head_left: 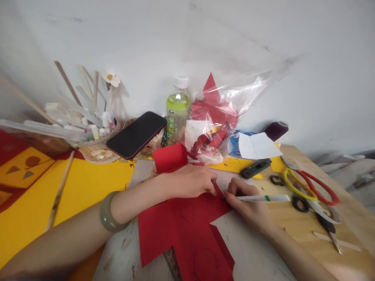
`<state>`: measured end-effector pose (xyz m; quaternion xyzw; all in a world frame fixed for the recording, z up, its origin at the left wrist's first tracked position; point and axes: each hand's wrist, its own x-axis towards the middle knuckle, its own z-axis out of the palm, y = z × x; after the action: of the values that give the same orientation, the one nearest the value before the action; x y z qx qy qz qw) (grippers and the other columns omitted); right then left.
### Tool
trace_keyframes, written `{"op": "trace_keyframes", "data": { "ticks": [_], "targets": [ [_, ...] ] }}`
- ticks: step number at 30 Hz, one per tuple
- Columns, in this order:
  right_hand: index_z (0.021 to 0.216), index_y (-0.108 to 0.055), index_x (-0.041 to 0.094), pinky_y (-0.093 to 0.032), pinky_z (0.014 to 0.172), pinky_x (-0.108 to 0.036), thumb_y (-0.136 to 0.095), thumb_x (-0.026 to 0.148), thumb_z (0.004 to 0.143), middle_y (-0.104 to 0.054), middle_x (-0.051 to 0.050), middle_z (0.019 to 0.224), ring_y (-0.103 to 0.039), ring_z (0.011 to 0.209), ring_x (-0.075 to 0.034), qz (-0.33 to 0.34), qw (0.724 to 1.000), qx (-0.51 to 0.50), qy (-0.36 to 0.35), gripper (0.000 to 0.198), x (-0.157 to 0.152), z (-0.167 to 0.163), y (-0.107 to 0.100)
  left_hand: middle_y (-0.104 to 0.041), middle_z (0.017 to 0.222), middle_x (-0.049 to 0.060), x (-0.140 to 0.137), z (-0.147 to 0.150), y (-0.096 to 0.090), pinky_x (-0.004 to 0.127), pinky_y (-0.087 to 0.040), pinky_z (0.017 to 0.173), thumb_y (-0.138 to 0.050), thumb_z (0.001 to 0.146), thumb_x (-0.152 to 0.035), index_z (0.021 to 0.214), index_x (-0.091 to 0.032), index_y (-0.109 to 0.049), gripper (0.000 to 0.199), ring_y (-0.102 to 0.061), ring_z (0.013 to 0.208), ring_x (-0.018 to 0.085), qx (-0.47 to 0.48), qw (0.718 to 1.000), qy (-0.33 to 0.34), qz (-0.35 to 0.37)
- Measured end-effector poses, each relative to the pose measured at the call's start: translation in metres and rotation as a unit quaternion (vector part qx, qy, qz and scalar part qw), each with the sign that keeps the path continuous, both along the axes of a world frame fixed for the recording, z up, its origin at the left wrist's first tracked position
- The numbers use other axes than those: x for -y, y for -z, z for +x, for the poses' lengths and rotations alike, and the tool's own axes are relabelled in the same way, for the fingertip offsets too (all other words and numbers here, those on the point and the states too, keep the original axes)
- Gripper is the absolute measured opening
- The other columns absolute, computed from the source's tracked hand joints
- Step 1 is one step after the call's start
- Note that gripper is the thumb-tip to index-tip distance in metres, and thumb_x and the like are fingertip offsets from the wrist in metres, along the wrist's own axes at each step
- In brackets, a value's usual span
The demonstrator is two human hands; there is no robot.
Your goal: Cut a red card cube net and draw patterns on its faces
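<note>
A sheet of folded red paper with faint drawn outlines lies in the middle, on a grey-white board. My left hand is on its upper part, fingers bent down and gripping a flap near the right edge; the fingertips are partly hidden. Between the closed fingers of my right hand is a white marker pen with a green band, its tip at the paper's right edge. A red paper flap stands folded up behind my left wrist. A ruler shows from under the paper.
Behind stand a drink bottle, a clear bag of red scraps and a basket of sticks and tubes, a phone on it. On the right lie scissors, a dark stapler-like tool and a cutter knife. Yellow paper covers the left.
</note>
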<state>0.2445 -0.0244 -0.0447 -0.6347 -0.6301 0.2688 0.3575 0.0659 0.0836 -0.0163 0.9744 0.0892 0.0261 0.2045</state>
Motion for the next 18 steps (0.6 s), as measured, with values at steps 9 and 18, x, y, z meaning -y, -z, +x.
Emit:
{"op": "trace_keyframes", "data": {
  "ticks": [9, 18],
  "targets": [
    [0.057, -0.032, 0.024, -0.024, 0.046, -0.025, -0.048, 0.019, 0.07, -0.036, 0.006, 0.052, -0.032, 0.05, -0.011, -0.014, 1.0, -0.008, -0.018, 0.022, 0.0015, -0.0002, -0.0005, -0.067, 0.1, -0.001, 0.0002, -0.0005, 0.0017, 0.026, -0.035, 0.056, -0.052, 0.091, -0.011, 0.101, -0.029, -0.074, 0.031, -0.061, 0.092, 0.017, 0.002, 1.0, 0.009, 0.025],
    [0.056, -0.034, 0.024, -0.024, 0.046, -0.025, -0.048, 0.018, 0.069, -0.037, 0.006, 0.053, -0.033, 0.05, -0.011, -0.023, 0.999, -0.016, -0.03, 0.02, 0.0017, 0.0004, 0.0008, -0.067, 0.098, -0.001, -0.0003, 0.0005, 0.0025, 0.026, -0.032, 0.054, -0.052, 0.091, -0.012, 0.098, -0.028, -0.075, 0.028, -0.061, 0.092, 0.016, 0.007, 1.0, 0.009, 0.029]
  ]
}}
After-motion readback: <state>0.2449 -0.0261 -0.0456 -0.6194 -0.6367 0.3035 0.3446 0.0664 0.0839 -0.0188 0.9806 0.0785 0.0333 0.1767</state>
